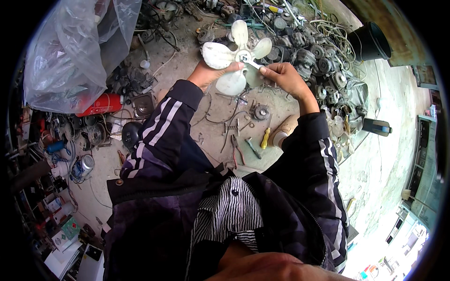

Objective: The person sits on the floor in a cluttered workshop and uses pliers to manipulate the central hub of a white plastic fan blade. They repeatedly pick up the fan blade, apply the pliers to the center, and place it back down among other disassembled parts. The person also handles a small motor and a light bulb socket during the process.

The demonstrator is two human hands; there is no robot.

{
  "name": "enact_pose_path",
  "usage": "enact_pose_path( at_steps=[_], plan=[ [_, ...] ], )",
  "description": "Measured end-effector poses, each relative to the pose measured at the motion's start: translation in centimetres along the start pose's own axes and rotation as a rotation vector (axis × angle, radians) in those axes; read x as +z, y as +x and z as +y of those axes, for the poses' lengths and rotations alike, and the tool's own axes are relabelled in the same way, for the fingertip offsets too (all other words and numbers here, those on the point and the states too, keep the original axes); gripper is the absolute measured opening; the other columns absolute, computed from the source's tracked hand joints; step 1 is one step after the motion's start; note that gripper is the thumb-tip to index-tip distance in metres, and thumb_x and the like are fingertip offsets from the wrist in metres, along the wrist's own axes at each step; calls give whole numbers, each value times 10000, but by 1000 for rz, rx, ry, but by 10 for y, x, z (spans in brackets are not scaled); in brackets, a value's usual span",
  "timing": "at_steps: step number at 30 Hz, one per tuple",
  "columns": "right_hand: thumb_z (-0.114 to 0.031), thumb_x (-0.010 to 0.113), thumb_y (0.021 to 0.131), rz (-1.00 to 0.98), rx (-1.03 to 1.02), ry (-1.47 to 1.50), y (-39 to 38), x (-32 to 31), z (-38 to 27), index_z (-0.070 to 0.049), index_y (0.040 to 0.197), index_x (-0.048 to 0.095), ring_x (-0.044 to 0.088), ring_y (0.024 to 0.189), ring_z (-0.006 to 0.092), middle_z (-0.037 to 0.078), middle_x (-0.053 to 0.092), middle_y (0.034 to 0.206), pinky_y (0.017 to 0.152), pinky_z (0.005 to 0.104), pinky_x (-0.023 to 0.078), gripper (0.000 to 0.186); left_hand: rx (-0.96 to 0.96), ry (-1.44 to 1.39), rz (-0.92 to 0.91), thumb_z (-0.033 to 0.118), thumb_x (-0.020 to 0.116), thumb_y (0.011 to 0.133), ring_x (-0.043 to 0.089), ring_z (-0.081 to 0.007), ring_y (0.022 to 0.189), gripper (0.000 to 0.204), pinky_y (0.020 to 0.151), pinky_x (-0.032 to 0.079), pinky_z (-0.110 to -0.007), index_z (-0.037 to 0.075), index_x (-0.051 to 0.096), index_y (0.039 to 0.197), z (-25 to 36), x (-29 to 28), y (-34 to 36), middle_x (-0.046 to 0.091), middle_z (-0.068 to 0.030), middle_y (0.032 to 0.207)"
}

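A dirty white plastic fan blade [230, 83] is held up in front of me, its rounded vanes spread around a hub with dark marks. My left hand [213, 74] grips it from the left, with the thumb lying near the hub. Over on the right, my right hand [289, 83] pinches the end of a narrow white strip [253, 63] that reaches to the hub. I cannot tell whether the strip is part of the fan blade or a separate piece. Some of the left fingers are hidden behind the vanes.
Below my hands, a yellow-handled screwdriver [266, 137], red-handled pliers [238, 152], a dark-handled tool [253, 148] and a round motor part [261, 112] lie on the floor. Motor parts [307, 58] are heaped at far right. A plastic bag [75, 56] and red cylinder [101, 105] stand left.
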State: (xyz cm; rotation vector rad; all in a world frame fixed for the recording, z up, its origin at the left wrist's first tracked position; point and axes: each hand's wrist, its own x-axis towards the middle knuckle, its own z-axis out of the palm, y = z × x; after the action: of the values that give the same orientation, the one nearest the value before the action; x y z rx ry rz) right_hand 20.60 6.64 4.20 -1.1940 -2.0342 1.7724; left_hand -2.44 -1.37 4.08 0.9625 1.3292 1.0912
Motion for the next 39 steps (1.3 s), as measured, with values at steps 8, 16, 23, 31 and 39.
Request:
enact_pose_path(
  at_steps=[8,16,23,31,39],
  plan=[
    [-233,620,898,12,-120,-233,-4,-18,-6,10,883,663,398,588,61,-31,516,629,531,244,352,247,118,214,-79,245,855,644,593,-123,837,459,755,492,-283,29,621,976,-5,-2,-1,644,-34,914],
    [-270,555,926,94,-143,-311,-6,-22,-8,-9,937,661,478,575,83,23,576,646,543,260,392,282,-46,32,-46,229,811,704,620,-149,935,504,821,491,-289,12,606,1111,-7,1,8,661,-61,1043],
    [-257,438,983,-129,55,452,-1,5,-5,-75,1013,601,375,555,21,-42,575,722,484,162,285,246,-178,-329,-2,220,727,812,636,-139,940,426,802,519,-284,42,584,1172,-5,-5,12,649,-53,1080],
    [-284,451,988,-132,58,481,4,27,-2,-76,989,597,343,530,18,-34,561,739,472,152,262,254,-190,-328,14,240,716,824,642,-140,916,411,772,531,-288,43,585,1160,-12,-1,14,651,-55,1056],
    [-329,501,966,-79,135,427,1,29,-3,-74,931,636,407,550,14,-33,607,746,484,150,307,290,-156,-346,-4,250,729,816,631,-145,954,443,792,525,-286,38,577,1174,-13,1,15,643,-61,1087]
  ],
)
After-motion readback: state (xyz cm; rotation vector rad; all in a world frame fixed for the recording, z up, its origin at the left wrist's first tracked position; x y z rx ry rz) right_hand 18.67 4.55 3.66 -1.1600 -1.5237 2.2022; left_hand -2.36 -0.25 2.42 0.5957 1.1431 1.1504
